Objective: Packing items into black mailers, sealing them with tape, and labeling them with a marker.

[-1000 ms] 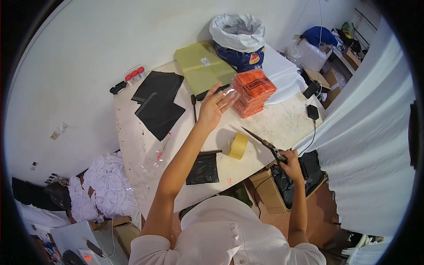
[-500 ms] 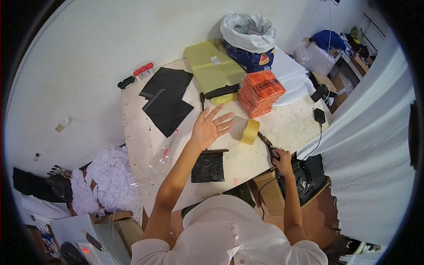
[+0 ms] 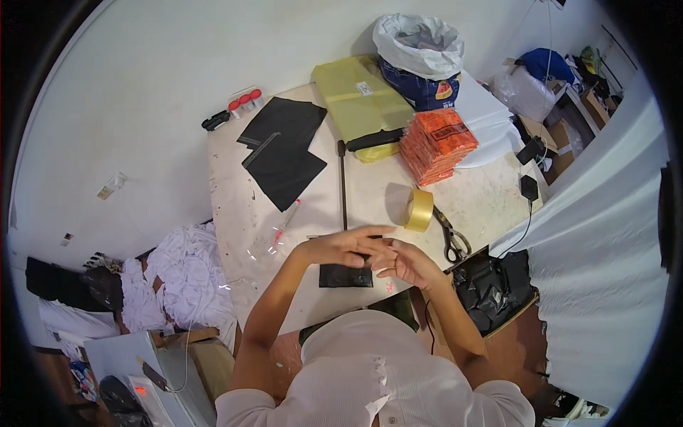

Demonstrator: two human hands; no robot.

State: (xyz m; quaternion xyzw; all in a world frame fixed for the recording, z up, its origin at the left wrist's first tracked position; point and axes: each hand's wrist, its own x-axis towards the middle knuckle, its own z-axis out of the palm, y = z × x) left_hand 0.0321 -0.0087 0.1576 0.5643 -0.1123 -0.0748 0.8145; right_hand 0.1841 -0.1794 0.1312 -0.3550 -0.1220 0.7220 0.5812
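My left hand reaches in over a flat black pouch, its fingers stretched to the right and slightly blurred. Meeting its fingertips is my right hand, with fingers loosely bent and apart. Nothing shows in either hand. The pouch lies on the pale table, partly hidden under the hands. Beyond it a long thin dark rod with a thicker head points away from me. Black-handled scissors rest at the right edge, beside a roll of yellowish tape.
Two black fabric pieces and a red-and-clear pen lie at left. Farther back are a stack of orange packets, a yellow package and a blue-and-white sack. An open box of black plastic stands below the right edge.
My right hand has let go of the scissors and come left to meet my left hand. My left hand has drawn back toward me, over the pouch. The view has shifted slightly.
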